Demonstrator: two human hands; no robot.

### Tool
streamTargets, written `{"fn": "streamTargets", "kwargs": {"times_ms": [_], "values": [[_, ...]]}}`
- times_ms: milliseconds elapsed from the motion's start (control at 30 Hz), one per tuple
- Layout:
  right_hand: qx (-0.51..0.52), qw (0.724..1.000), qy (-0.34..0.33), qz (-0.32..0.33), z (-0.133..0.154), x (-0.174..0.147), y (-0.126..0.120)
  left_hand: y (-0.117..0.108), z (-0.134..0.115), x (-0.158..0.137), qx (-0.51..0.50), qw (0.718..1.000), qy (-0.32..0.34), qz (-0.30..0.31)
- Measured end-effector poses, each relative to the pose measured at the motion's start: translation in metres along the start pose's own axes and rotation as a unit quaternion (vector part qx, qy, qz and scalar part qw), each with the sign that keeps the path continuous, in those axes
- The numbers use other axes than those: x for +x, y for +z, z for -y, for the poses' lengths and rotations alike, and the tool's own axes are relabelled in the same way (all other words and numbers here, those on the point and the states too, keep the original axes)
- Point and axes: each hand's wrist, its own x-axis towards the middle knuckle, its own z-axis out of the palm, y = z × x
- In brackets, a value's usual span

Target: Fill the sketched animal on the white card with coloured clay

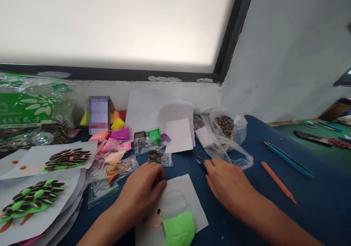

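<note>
My left hand [146,187] rests at the upper left of a white paper sheet [197,209], its fingers curled in and thumb pressed close; whatever may be inside the fingers is hidden. On that sheet are a thin drawn outline, a flat peach clay piece with a black dot [157,216], partly hidden by my left hand, and a bright green clay lump [179,229]. Just beyond the sheet's right edge, my right hand [227,180] lies low over the blue table with its fingers closed on a dark pen [202,166], whose tip points up and left.
Finished sheets with clay and sunflower-seed hedgehogs [35,198] are stacked at left. Bagged clay [117,169], a phone [99,115] and blank cards [179,134] line the back. A plastic bag of seeds [226,127], a blue tool [287,160] and an orange tool [278,182] lie right.
</note>
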Motion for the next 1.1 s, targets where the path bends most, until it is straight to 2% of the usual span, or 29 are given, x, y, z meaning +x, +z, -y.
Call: {"fn": "streamTargets", "kwargs": {"times_ms": [133, 200, 233, 300, 333, 400, 433, 467, 500, 533, 600, 667, 900, 1100], "values": [[0.031, 0.999, -0.017, -0.016, 0.0, 0.001, 0.006, 0.007, 0.006, -0.002, -0.029, 0.998, 0.018, -0.044], [0.119, 0.991, -0.048, -0.049, -0.001, -0.002, 0.007, 0.008, 0.008, -0.002, -0.033, 0.998, 0.026, -0.046], [0.194, 0.976, -0.076, -0.062, -0.001, -0.004, 0.007, 0.008, 0.008, -0.002, -0.033, 0.998, 0.028, -0.048], [0.376, 0.917, -0.124, -0.044, 0.0, -0.007, 0.006, 0.007, 0.008, -0.002, -0.035, 0.998, 0.028, -0.049], [0.471, 0.871, -0.136, -0.018, 0.001, -0.009, 0.006, 0.006, 0.007, -0.001, -0.036, 0.998, 0.026, -0.047], [0.641, 0.754, -0.136, 0.05, 0.005, -0.01, 0.006, 0.004, 0.006, -0.001, -0.037, 0.998, 0.022, -0.039], [0.7, 0.698, -0.133, 0.077, 0.008, -0.01, 0.007, 0.003, 0.005, -0.001, -0.038, 0.998, 0.021, -0.035], [0.737, 0.656, -0.128, 0.096, 0.011, -0.01, 0.008, 0.002, 0.005, -0.001, -0.042, 0.998, 0.02, -0.03], [0.758, 0.632, -0.125, 0.106, 0.014, -0.011, 0.009, 0.0, 0.005, -0.001, -0.048, 0.998, 0.019, -0.023], [0.767, 0.622, -0.119, 0.103, 0.017, -0.011, 0.011, -0.002, 0.005, -0.001, -0.057, 0.998, 0.019, -0.014], [0.768, 0.627, -0.105, 0.077, 0.022, -0.012, 0.014, -0.005, 0.006, -0.001, -0.077, 0.997, 0.019, 0.005], [0.754, 0.647, -0.099, 0.051, 0.028, -0.014, 0.017, -0.007, 0.007, -0.001, -0.093, 0.995, 0.017, 0.015], [0.695, 0.706, -0.132, -0.002, 0.048, -0.011, 0.03, -0.006, 0.01, -0.001, -0.094, 0.995, 0.023, 0.016], [0.637, 0.755, -0.146, -0.052, 0.049, -0.006, 0.043, -0.007, 0.012, -0.002, -0.103, 0.994, 0.033, 0.026]]}}
